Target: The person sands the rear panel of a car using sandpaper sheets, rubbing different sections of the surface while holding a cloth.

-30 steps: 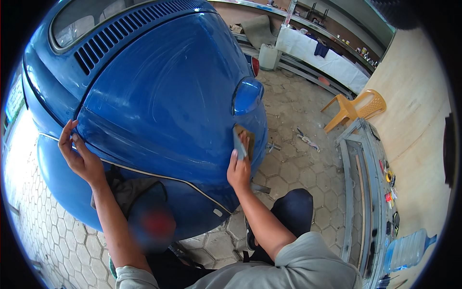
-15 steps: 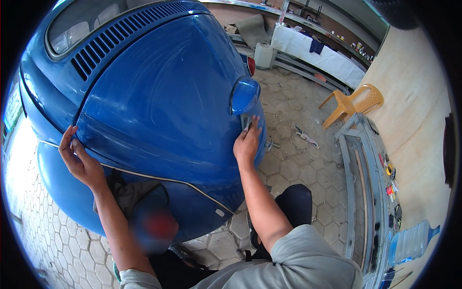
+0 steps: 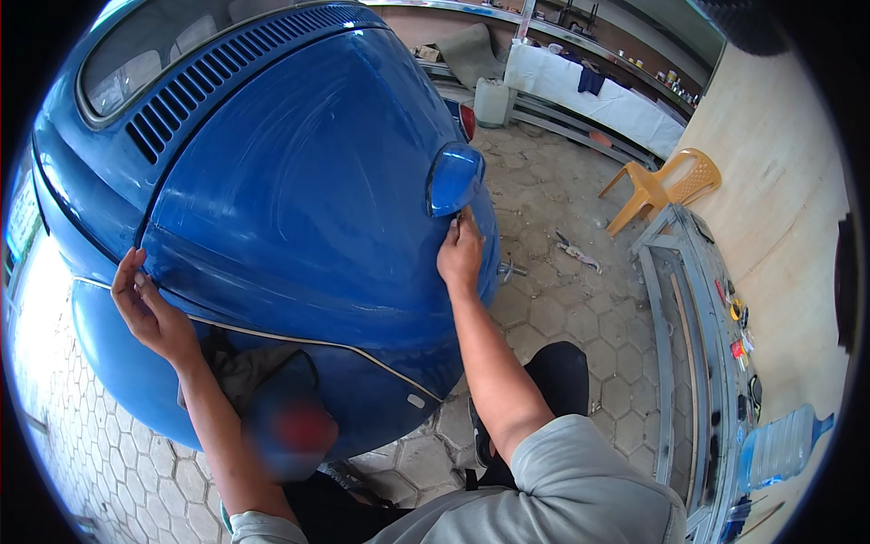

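The rear of a rounded blue car fills the left and middle, with its large curved engine lid [image 3: 308, 172] closed. My right hand [image 3: 462, 254] is at the lid's lower end, fingers closed together just under the blue lamp housing [image 3: 456, 179]. A small dark part shows at the fingertips, mostly hidden by them. My left hand [image 3: 152, 313] is raised at the lid's left lower corner, fingers loosely bent and apart, holding nothing. The fingertips are at the seam; whether they touch it is unclear. A dark cloth-like thing [image 3: 249, 372] is against the blue fender [image 3: 118, 340].
A blurred patch with red lies between my forearms. Right of the car are pliers-like tools [image 3: 578, 252] on the paving, a yellow plastic chair [image 3: 657, 190] and a grey metal frame [image 3: 666, 354]. A large water bottle [image 3: 779, 446] lies beyond. A white jerrycan [image 3: 491, 102] stands far back.
My right hand has moved slightly up, its fingers closing in under the lamp housing. The metallic part seen there is now mostly covered. My left hand stays nearly in place.
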The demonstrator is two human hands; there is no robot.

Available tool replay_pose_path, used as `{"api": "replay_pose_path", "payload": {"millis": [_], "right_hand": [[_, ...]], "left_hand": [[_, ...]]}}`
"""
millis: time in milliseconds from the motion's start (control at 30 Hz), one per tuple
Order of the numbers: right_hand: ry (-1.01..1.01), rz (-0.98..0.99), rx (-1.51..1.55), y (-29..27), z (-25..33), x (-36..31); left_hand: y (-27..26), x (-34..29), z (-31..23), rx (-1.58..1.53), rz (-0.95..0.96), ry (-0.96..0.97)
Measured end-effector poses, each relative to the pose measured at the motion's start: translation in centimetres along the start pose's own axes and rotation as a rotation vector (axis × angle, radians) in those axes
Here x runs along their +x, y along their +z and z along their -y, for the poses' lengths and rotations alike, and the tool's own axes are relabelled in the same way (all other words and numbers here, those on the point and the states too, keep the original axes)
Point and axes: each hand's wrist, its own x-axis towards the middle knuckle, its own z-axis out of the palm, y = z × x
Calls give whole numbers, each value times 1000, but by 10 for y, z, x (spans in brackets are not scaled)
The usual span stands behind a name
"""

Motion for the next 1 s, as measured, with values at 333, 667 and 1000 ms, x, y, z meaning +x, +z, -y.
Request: {"api": "replay_pose_path", "payload": {"millis": [333, 667, 1000], "right_hand": [[-114, -6, 159, 4, 49, -77], [-92, 22, 29, 7, 77, -81], [81, 130, 55, 2, 67, -58]], "left_hand": [[-13, 3, 13, 35, 2, 1], [-19, 1, 19, 62, 21, 1], [-14, -1, 16, 46, 6, -14]]}}
